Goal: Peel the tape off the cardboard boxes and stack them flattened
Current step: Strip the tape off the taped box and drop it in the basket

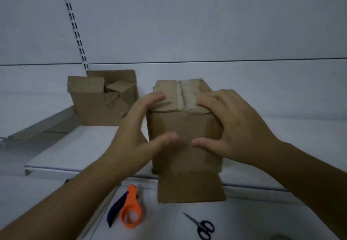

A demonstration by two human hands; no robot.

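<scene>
Pale grey wall behind, a slotted shelf rail (pixel 74 25) running up it at a slant; white shelf (pixel 75 149) below, dim light.

Cardboard box (pixel 185 127) stands upright near the shelf's front edge, centre of view; top flaps closed, a rough, pale strip (pixel 185 94) along the centre seam where the surface looks torn; one bottom flap (pixel 190 188) hangs down past the shelf edge.

Left hand (pixel 135 138) at the box's left side; fingers spread, tips on the top left edge, thumb across the front face; blurred, so grip is loose or cannot be judged closely. Right hand (pixel 238 127) on the right side; fingers apart, tips pressed on the top flap just beside the seam, thumb flat on the front face.

Second box (pixel 101 98) back left, well apart, flaps open, smaller boxes inside.

Lower surface in front: orange tape dispenser (pixel 130 209) with dark handle; black scissors (pixel 202 226) to its right, closed.
</scene>
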